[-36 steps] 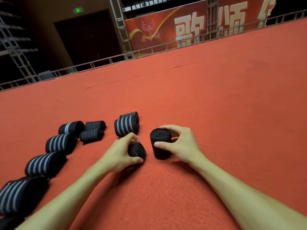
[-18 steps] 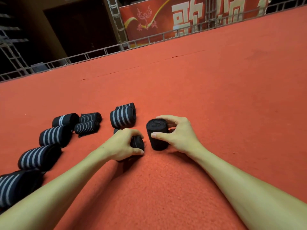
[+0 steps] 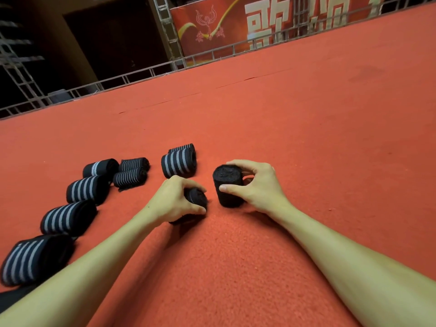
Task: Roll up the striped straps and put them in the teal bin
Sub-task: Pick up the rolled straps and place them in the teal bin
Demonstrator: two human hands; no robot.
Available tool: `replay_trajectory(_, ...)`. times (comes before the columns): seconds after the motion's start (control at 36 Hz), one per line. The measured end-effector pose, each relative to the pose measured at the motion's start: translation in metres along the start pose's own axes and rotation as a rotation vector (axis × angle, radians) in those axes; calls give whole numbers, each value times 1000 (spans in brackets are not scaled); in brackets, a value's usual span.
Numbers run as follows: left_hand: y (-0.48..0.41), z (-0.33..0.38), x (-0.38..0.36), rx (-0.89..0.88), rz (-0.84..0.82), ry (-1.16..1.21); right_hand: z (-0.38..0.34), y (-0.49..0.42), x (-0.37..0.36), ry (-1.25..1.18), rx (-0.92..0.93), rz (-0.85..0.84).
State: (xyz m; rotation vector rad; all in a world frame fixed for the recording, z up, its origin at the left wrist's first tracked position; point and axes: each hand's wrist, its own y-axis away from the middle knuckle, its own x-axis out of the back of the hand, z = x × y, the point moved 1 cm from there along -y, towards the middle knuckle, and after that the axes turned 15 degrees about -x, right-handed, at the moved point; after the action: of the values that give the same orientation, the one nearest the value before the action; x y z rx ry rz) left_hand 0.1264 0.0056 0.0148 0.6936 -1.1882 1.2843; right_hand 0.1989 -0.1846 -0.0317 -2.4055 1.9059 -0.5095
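Observation:
My right hand grips a rolled black strap that stands on end on the red carpet. Just left of it, my left hand curls round a smaller rolled strap lying on the carpet, with a dark loose end under the hand. Several rolled black straps with grey stripes lie to the left: one pair just beyond my left hand, two thin ones, and a row running toward the lower left corner. No teal bin is in view.
Red carpet covers the whole floor ahead and to the right. A metal railing edges its far side, with a red banner and truss frames behind it.
Both hands keep their hold on the same two rolls. My left hand has closed further over the small roll. The view has tilted, so everything sits a little higher.

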Motion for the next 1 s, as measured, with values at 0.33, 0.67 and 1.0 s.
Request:
replay_trajectory(0.33,57,97,8,69,416,730,-40,76,77,-79,-5,112)
replay_trajectory(0.67,67,288,-70,-224,185,1158,-44,242,264,63,-105,413)
replay_trajectory(1.0,82,415,-167,-407,-39,1143,13,369,369,166,-297,777)
